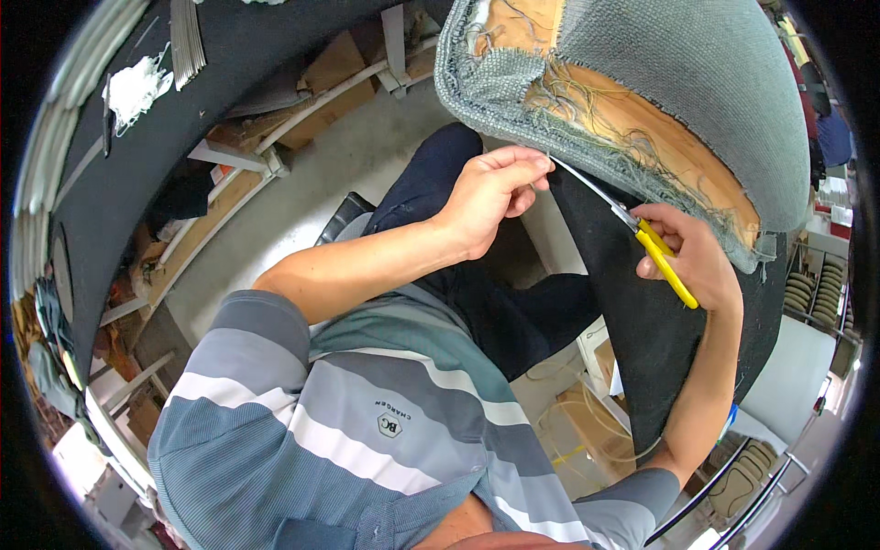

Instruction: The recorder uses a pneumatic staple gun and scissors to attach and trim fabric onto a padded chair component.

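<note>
1. Only one view is in play: a wide fisheye camera worn on the person's head, the left of a side-by-side pair.
2. It looks steeply down past the striped shirt [367, 412], which fills the lower middle.
3. It sits close: the upholstered seat panel [642, 92] looms just above that shirt, at upper right.
4. Beyond the shirt, the floor [367, 156] and a dark bench [119, 156] curve toward the rim.
5. No second view shares the scene.
</note>
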{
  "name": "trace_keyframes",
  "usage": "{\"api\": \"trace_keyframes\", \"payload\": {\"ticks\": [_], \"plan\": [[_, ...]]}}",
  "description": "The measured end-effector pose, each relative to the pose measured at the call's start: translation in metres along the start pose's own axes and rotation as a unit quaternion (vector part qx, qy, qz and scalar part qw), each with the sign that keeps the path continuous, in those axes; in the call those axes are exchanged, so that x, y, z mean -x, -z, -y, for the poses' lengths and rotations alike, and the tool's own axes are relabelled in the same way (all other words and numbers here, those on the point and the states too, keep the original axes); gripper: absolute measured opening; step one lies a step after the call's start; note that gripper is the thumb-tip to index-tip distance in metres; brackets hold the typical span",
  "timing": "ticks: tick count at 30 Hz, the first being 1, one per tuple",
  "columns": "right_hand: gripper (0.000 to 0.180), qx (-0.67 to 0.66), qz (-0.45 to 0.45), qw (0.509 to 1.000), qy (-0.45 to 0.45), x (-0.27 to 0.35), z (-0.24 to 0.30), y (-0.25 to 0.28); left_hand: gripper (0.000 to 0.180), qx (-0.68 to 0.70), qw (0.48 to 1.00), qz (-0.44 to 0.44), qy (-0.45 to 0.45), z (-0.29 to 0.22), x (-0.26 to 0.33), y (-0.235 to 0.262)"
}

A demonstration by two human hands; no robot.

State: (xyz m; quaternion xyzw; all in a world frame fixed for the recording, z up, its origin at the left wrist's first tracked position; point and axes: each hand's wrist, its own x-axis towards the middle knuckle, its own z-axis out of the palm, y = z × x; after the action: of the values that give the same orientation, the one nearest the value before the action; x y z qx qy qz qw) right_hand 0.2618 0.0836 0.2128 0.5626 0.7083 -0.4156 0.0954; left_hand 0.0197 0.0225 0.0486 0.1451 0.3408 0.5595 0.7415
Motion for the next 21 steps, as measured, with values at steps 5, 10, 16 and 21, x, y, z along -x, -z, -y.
{"api": "trace_keyframes", "payload": {"ticks": [5,10,16,21], "plan": [[0.069,0.017,0.006,1.000,0.004,-0.009,0.007,0.006,0.014,-0.002,1.000,0.006,-0.005,0.000,-0.001,0.001],[0.069,0.051,0.006,0.999,0.002,-0.010,0.013,0.014,0.013,-0.003,1.000,0.005,-0.007,-0.001,-0.002,0.001],[0.070,0.059,0.002,0.998,0.010,-0.010,0.019,0.023,0.014,-0.011,1.000,0.009,-0.013,-0.001,-0.002,0.002],[0.071,0.050,0.029,0.998,-0.008,-0.011,0.021,0.025,0.015,-0.008,1.000,0.010,-0.014,-0.001,-0.001,0.001]]}}
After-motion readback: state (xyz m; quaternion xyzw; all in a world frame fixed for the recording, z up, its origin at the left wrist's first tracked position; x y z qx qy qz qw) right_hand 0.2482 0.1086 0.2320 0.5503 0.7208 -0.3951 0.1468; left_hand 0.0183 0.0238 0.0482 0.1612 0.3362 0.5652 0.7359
